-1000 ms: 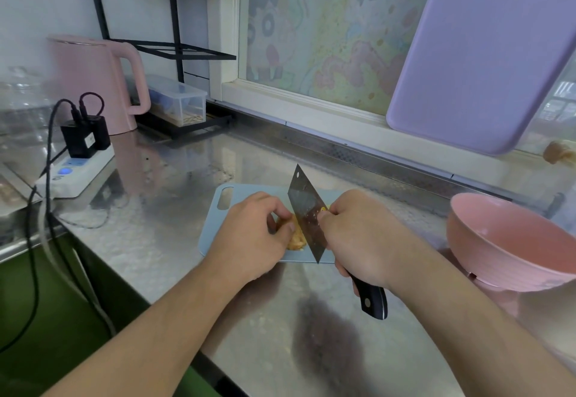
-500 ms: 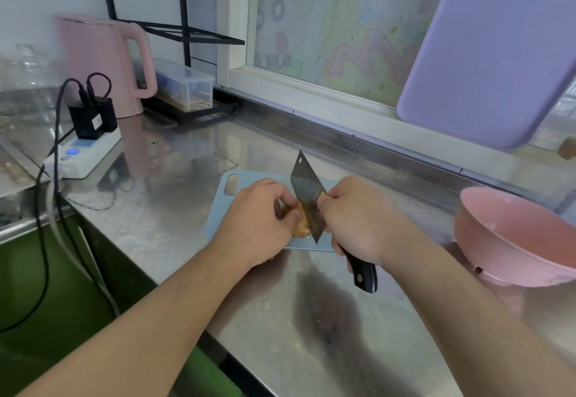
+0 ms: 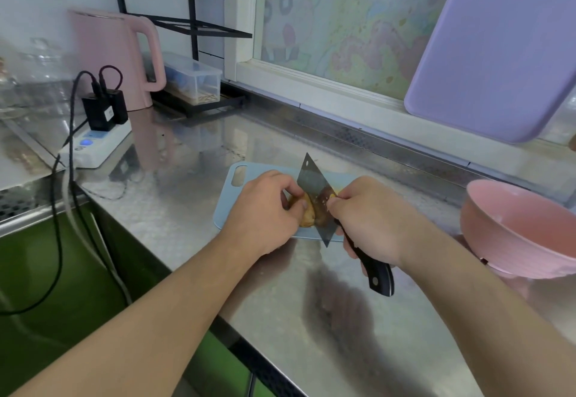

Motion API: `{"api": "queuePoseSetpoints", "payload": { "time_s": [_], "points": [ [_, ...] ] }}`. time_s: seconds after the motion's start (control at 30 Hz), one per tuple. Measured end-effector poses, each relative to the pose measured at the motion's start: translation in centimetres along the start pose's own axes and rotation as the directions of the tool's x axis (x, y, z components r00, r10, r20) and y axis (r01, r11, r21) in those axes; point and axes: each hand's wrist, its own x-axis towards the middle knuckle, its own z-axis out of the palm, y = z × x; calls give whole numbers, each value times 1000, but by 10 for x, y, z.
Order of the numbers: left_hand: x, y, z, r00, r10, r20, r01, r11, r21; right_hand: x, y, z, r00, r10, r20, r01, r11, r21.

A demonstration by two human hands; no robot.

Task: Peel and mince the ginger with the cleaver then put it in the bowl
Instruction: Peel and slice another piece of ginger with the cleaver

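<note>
A yellow-brown piece of ginger lies on the small light-blue cutting board in the middle of the steel counter. My left hand grips the ginger, thumb on its near side. My right hand grips the cleaver by its black handle, with the thumb up against the blade. The blade stands on edge, tilted, pressed against the right side of the ginger. The pink bowl stands on the counter to the right, its visible inside bare. Most of the ginger is hidden behind my fingers and the blade.
A pink kettle stands at the back left beside a power strip with black plugs and cables. A clear plastic box sits on a black rack. A lilac board leans against the window. The counter's front edge runs diagonally below my arms.
The blade has slid slightly along the ginger while both hands keep their hold. The camera has shifted a little, so the scene sits further right and lower.
</note>
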Motion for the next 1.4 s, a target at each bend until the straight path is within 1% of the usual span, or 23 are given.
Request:
{"api": "queuePoseSetpoints", "payload": {
  "time_s": [0.07,0.17,0.3,0.37,0.47,0.63,0.77,0.9,1.03,1.17,1.23,1.3,1.33,1.37,1.4],
  "points": [
    [0,-1,0,1000,-9,9,9,1000,-19,0,2,-3,1000,13,4,-13,1000,15],
    [0,-3,0,1000,-11,9,11,999,-34,0,2,-8,999,47,14,-48,992,116],
    [1,-3,1,1000,-11,11,11,999,-39,3,-1,-12,996,85,-31,-75,966,247],
    [1,-3,1,1000,-5,13,6,999,-39,3,-1,-11,996,81,-48,-67,970,233],
    [1,-4,2,1000,-4,15,5,999,-36,4,0,-9,994,99,-43,-84,959,269],
    [2,-3,2,1000,5,16,-4,999,-36,3,0,-7,994,94,-52,-79,969,235],
    [2,-3,1,1000,12,19,-11,999,-36,6,-2,-3,994,66,-85,-52,986,158],
    [2,-3,1,1000,20,22,-19,1000,-23,4,-2,-2,995,84,-62,-75,987,140],
    [3,-2,0,1000,7,13,-6,998,-55,2,-4,3,995,21,-94,-15,998,64],
    [4,-2,2,999,27,-29,-29,997,-72,0,-4,4,997,-7,-76,7,1000,5],
    [8,1,1,995,73,-65,-78,994,-79,-1,-4,3,997,-20,-74,19,1000,-17],
    [17,12,-6,982,157,-102,-168,981,-102,-4,-6,1,997,-31,-77,29,999,-35],
    [24,20,-10,975,202,-95,-213,970,-119,-5,-7,1,996,-42,-76,39,998,-46],
    [30,29,-15,968,244,-53,-249,959,-133,-6,-7,1,996,-51,-73,47,997,-55],
    [37,39,-20,959,283,24,-277,952,-130,-6,-8,1,996,-54,-67,50,997,-59]
  ]
}}
